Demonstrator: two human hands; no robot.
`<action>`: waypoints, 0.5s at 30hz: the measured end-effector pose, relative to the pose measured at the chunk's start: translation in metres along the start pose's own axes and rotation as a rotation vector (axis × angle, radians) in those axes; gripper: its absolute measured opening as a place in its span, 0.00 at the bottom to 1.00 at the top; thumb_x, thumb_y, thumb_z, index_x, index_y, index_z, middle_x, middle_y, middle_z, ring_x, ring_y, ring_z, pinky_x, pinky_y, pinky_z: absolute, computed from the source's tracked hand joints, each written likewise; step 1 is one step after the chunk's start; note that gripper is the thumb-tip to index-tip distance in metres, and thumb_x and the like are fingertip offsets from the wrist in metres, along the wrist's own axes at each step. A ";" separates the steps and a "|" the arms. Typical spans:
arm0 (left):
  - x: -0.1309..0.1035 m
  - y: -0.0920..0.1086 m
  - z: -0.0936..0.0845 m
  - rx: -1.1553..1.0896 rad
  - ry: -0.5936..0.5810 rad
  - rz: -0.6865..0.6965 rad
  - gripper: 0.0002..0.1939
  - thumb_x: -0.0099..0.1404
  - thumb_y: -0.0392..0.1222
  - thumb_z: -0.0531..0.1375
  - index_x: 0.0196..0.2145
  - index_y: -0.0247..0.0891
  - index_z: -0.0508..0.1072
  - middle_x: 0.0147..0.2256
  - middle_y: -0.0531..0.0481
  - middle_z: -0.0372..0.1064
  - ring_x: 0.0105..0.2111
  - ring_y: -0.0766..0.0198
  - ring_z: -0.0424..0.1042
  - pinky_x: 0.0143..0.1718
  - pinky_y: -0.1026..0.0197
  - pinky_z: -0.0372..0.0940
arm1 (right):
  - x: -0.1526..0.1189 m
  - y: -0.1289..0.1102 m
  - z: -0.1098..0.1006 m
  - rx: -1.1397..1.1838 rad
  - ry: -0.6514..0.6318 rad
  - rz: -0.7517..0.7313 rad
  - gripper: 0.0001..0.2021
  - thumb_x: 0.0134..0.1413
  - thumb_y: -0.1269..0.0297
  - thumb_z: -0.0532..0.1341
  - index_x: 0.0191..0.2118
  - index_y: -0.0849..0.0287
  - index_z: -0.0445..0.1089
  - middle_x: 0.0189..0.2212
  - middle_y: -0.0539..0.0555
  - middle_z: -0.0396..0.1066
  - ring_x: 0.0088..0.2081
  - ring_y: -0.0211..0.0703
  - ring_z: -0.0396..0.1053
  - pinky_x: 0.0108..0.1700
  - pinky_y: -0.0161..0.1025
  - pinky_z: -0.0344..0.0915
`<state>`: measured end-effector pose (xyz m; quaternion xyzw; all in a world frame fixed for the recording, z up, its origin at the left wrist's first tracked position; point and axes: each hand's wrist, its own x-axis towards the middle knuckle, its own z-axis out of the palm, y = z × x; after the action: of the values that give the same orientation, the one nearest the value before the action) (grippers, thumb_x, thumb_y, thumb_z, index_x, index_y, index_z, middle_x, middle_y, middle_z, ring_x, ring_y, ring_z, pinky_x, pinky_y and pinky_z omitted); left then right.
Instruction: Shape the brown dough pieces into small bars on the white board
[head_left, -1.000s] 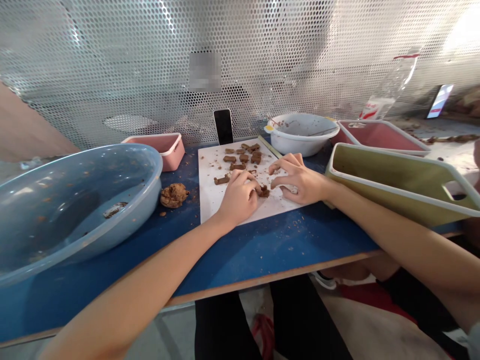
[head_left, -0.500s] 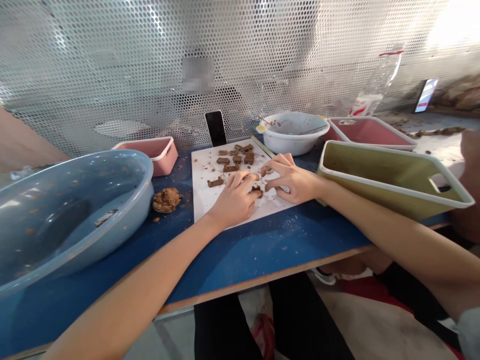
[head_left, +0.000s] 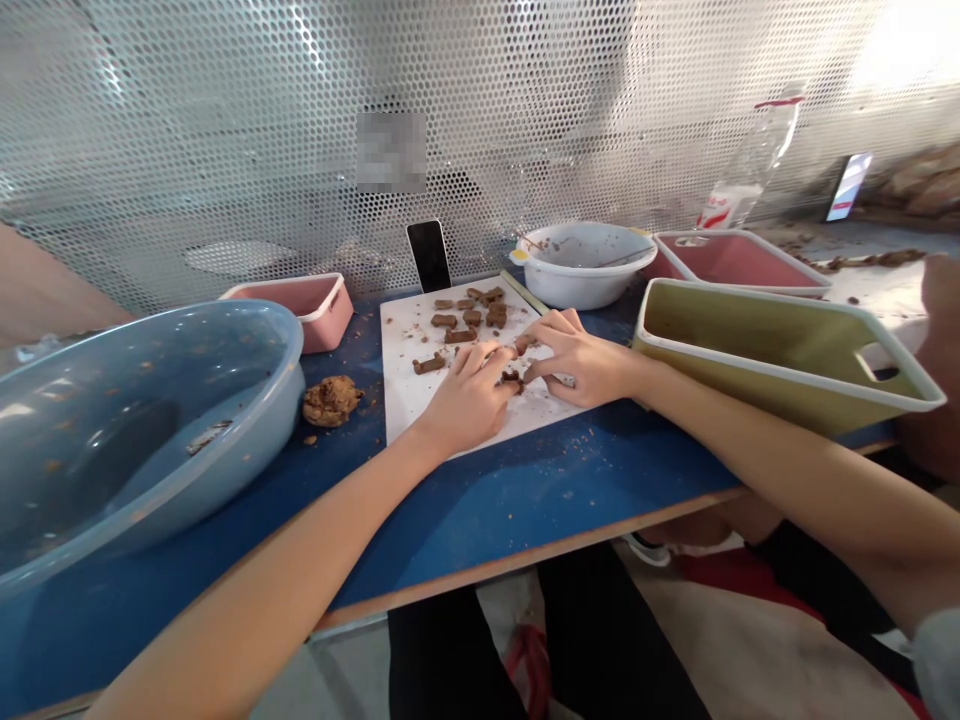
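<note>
Both my hands, left [head_left: 466,400] and right [head_left: 581,358], pinch one small brown dough piece [head_left: 513,380] between their fingers on the white cutting board [head_left: 405,385]; squeezing harder could, I think, crumble it.

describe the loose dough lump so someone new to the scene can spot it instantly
Start at the blue tabletop and find the large translucent blue plastic basin on its left side. Between that basin and the white rectangular cutting board lies the rough brown dough lump. Unlike the small flat cut brown pieces on the board, it is one rounded, unshaped ball lying directly on the table.
</note>
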<state>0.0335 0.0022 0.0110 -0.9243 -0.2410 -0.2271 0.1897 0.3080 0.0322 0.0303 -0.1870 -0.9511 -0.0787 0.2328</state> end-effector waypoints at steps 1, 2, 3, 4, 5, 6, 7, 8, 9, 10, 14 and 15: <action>0.000 0.000 0.000 -0.008 0.001 -0.003 0.14 0.73 0.30 0.61 0.48 0.36 0.88 0.64 0.33 0.72 0.66 0.36 0.65 0.65 0.33 0.68 | 0.000 0.000 0.000 0.000 -0.005 0.002 0.15 0.62 0.75 0.62 0.46 0.53 0.84 0.58 0.61 0.70 0.62 0.62 0.62 0.60 0.60 0.59; 0.000 0.000 0.001 -0.017 0.002 -0.007 0.14 0.73 0.30 0.62 0.47 0.37 0.88 0.64 0.33 0.72 0.66 0.36 0.65 0.65 0.32 0.68 | 0.000 -0.001 0.000 -0.002 -0.013 0.010 0.15 0.62 0.75 0.62 0.46 0.53 0.84 0.58 0.61 0.70 0.62 0.62 0.62 0.60 0.60 0.59; 0.000 0.000 0.001 -0.026 0.005 -0.011 0.14 0.73 0.30 0.62 0.47 0.37 0.88 0.64 0.33 0.72 0.66 0.35 0.65 0.65 0.32 0.67 | 0.000 -0.001 -0.001 -0.004 -0.022 0.019 0.15 0.62 0.75 0.62 0.46 0.53 0.84 0.58 0.61 0.70 0.62 0.63 0.62 0.60 0.60 0.59; 0.000 0.000 0.001 -0.034 0.007 -0.014 0.14 0.73 0.30 0.62 0.46 0.37 0.88 0.65 0.33 0.72 0.66 0.35 0.65 0.65 0.32 0.67 | 0.001 -0.002 -0.001 -0.006 -0.034 0.030 0.15 0.62 0.75 0.62 0.46 0.52 0.85 0.58 0.61 0.70 0.62 0.63 0.62 0.60 0.61 0.59; 0.001 0.000 0.001 -0.040 0.009 -0.016 0.14 0.73 0.30 0.61 0.46 0.37 0.88 0.65 0.33 0.72 0.66 0.35 0.65 0.65 0.32 0.67 | 0.001 -0.002 -0.002 -0.008 -0.045 0.041 0.16 0.62 0.75 0.62 0.46 0.52 0.85 0.58 0.61 0.70 0.61 0.63 0.61 0.60 0.61 0.59; 0.001 0.000 0.002 -0.046 0.009 -0.017 0.14 0.73 0.30 0.61 0.46 0.37 0.88 0.64 0.33 0.72 0.66 0.35 0.65 0.65 0.31 0.67 | 0.001 -0.003 -0.002 -0.011 -0.055 0.051 0.16 0.62 0.74 0.62 0.47 0.52 0.85 0.58 0.61 0.70 0.61 0.63 0.61 0.60 0.61 0.59; 0.001 0.000 0.002 -0.051 0.006 -0.019 0.14 0.73 0.30 0.61 0.46 0.37 0.88 0.64 0.33 0.72 0.66 0.35 0.65 0.65 0.31 0.67 | 0.001 -0.003 -0.002 -0.013 -0.062 0.057 0.16 0.62 0.74 0.62 0.47 0.51 0.85 0.58 0.61 0.70 0.61 0.63 0.61 0.60 0.61 0.59; 0.001 0.000 0.002 -0.056 0.002 -0.023 0.14 0.73 0.30 0.61 0.46 0.38 0.88 0.64 0.33 0.72 0.67 0.35 0.65 0.65 0.31 0.67 | 0.001 -0.003 -0.003 -0.015 -0.065 0.058 0.16 0.63 0.73 0.62 0.47 0.51 0.85 0.58 0.61 0.70 0.61 0.63 0.61 0.60 0.61 0.59; 0.001 0.000 0.002 -0.062 -0.001 -0.028 0.14 0.73 0.30 0.61 0.46 0.38 0.88 0.65 0.34 0.71 0.67 0.35 0.65 0.65 0.31 0.67 | 0.001 -0.003 -0.003 -0.014 -0.065 0.057 0.15 0.63 0.73 0.61 0.46 0.51 0.84 0.58 0.61 0.70 0.61 0.63 0.61 0.60 0.61 0.59; 0.001 0.000 0.001 -0.068 0.002 -0.032 0.15 0.73 0.30 0.61 0.46 0.39 0.88 0.65 0.34 0.71 0.67 0.36 0.65 0.65 0.31 0.67 | 0.001 -0.003 -0.003 -0.011 -0.060 0.053 0.15 0.64 0.73 0.61 0.46 0.51 0.84 0.58 0.61 0.70 0.62 0.63 0.61 0.60 0.61 0.59; 0.000 0.002 -0.001 -0.086 0.066 -0.043 0.16 0.75 0.29 0.58 0.47 0.39 0.86 0.64 0.35 0.72 0.65 0.39 0.66 0.65 0.34 0.67 | 0.000 -0.002 -0.002 0.028 -0.007 0.056 0.14 0.63 0.73 0.60 0.44 0.52 0.83 0.59 0.61 0.70 0.62 0.63 0.63 0.59 0.61 0.59; -0.001 0.003 -0.002 -0.090 0.088 -0.044 0.17 0.75 0.29 0.57 0.47 0.39 0.86 0.63 0.35 0.72 0.64 0.40 0.67 0.65 0.35 0.67 | 0.000 -0.002 -0.001 0.038 0.008 0.074 0.13 0.63 0.72 0.61 0.44 0.52 0.83 0.59 0.61 0.70 0.61 0.63 0.63 0.59 0.61 0.59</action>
<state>0.0340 -0.0012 0.0117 -0.9155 -0.2422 -0.2825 0.1532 0.3079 0.0300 0.0310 -0.2171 -0.9439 -0.0527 0.2430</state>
